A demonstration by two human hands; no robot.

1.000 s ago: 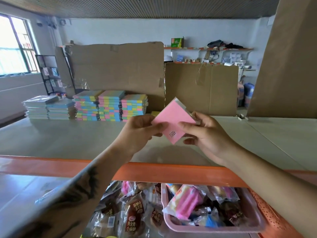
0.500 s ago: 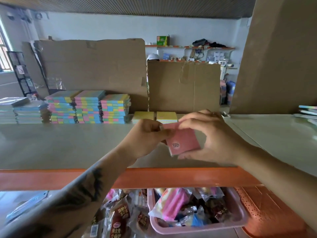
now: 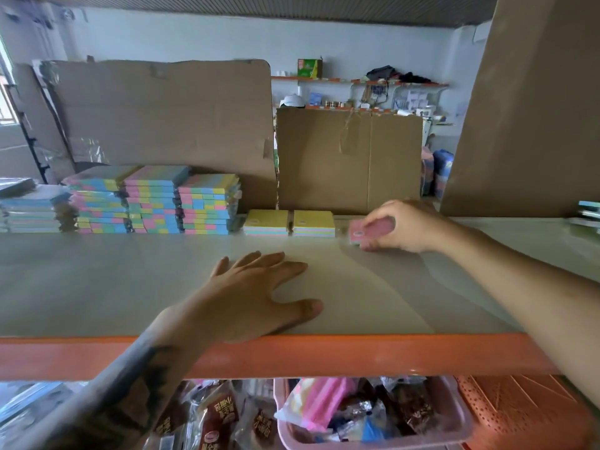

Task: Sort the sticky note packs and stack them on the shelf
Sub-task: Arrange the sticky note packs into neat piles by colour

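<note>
Now right hand grips pink pack

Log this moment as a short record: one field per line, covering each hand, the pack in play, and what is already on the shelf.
left hand: left hand lies flat, fingers spread, on the shelf near its orange front edge
right hand: right hand grips the pink pack from above
pink pack: low at the shelf surface, just right of the two yellow-topped packs; whether it rests fully cannot be told
multicolour stacks: three tall multicolour stacks side by side, left of the yellow-topped packs
behind: cardboard sheets standing upright
</note>
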